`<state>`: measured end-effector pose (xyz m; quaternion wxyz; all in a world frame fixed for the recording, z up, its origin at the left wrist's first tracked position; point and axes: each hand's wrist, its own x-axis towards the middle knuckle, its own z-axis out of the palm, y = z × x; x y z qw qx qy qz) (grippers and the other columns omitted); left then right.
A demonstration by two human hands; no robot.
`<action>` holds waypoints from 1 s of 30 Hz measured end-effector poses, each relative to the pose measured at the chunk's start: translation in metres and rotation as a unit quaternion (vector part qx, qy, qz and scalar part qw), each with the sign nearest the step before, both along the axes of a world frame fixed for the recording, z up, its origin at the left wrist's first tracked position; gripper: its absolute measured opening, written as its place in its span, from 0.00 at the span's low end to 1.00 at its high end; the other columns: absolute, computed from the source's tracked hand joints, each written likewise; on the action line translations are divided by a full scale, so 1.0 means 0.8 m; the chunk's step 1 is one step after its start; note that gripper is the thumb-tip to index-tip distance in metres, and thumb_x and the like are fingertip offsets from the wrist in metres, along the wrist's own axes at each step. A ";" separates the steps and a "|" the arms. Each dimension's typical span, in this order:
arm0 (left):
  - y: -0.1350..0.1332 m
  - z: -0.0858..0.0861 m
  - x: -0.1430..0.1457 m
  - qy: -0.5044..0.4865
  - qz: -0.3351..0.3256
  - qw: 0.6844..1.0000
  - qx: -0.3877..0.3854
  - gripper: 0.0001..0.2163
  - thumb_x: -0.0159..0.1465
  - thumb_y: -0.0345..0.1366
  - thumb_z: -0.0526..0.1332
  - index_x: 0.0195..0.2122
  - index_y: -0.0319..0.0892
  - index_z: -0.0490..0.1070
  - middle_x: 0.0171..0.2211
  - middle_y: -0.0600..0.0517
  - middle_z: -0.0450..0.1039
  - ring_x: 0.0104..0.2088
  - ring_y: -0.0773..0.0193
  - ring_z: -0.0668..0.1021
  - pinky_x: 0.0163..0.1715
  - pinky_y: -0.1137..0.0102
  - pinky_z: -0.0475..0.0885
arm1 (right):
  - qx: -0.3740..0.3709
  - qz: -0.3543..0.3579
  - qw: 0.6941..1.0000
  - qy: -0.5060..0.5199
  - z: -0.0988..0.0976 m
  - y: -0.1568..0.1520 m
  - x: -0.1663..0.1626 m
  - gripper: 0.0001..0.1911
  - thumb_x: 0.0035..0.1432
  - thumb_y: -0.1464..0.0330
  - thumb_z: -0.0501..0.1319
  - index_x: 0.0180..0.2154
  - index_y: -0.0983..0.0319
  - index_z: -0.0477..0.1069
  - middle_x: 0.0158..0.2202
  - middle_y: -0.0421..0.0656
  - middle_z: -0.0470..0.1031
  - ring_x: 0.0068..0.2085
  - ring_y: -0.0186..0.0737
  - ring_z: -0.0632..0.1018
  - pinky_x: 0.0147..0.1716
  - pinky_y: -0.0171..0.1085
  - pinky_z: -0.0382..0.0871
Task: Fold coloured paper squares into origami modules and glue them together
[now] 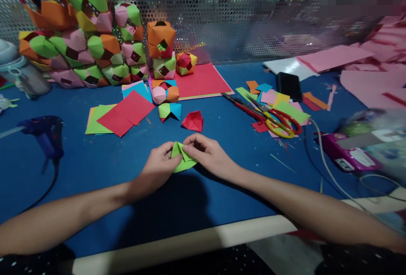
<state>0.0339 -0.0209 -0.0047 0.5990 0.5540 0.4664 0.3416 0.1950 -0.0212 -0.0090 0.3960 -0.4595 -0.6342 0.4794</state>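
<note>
A partly folded sheet of green paper is held over the blue table between both hands. My left hand pinches its left side, thumb on top. On the upper right side, my right hand grips it with thumb and bent fingers. Just beyond the hands lies a folded red paper piece. Left of that stands a small joined piece of yellow, green and blue paper. Farther left, a red paper square rests over green sheets.
Stacked folded-paper balls line the mesh wall at the back left. A blue glue gun is at left. Two pairs of scissors lie over paper scraps at right, near a black phone and a purple power strip with cables.
</note>
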 end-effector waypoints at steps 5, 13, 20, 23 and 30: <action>0.001 -0.007 0.002 -0.023 0.032 0.999 0.004 0.09 0.54 0.35 0.62 0.30 0.41 0.60 0.24 0.59 0.61 0.26 0.72 0.66 0.26 0.76 0.61 | 0.020 -0.004 0.999 -0.026 0.002 -0.002 -0.003 0.09 0.57 0.63 0.58 0.30 0.63 0.67 0.26 0.38 0.66 0.27 0.31 0.66 0.26 0.32 0.60; -0.001 0.004 0.005 -0.034 0.017 0.999 -0.014 0.08 0.53 0.34 0.60 0.31 0.40 0.62 0.25 0.58 0.63 0.27 0.72 0.67 0.27 0.75 0.61 | 0.028 -0.037 0.999 -0.026 0.001 -0.001 -0.004 0.09 0.55 0.64 0.59 0.27 0.62 0.65 0.24 0.37 0.66 0.26 0.31 0.66 0.25 0.32 0.60; 0.003 -0.003 0.003 -0.027 0.027 0.999 0.011 0.09 0.51 0.34 0.62 0.30 0.41 0.62 0.25 0.58 0.63 0.28 0.71 0.68 0.28 0.75 0.63 | 0.014 -0.026 1.000 -0.005 0.006 -0.002 -0.001 0.11 0.55 0.60 0.60 0.29 0.62 0.65 0.26 0.37 0.66 0.27 0.31 0.66 0.26 0.32 0.60; 0.006 -0.004 -0.001 -0.005 0.034 0.999 0.011 0.08 0.53 0.34 0.62 0.31 0.40 0.63 0.26 0.57 0.65 0.28 0.70 0.69 0.28 0.75 0.63 | 0.002 0.006 1.000 -0.005 0.012 0.000 0.005 0.14 0.61 0.59 0.52 0.32 0.62 0.68 0.28 0.39 0.67 0.30 0.33 0.68 0.30 0.33 0.62; 0.007 -0.007 -0.003 -0.003 0.043 0.999 0.016 0.07 0.52 0.32 0.61 0.30 0.40 0.63 0.25 0.58 0.64 0.27 0.71 0.68 0.27 0.76 0.62 | -0.010 0.035 0.999 -0.022 0.015 0.004 0.009 0.09 0.57 0.63 0.58 0.32 0.62 0.69 0.30 0.40 0.70 0.31 0.33 0.69 0.31 0.34 0.63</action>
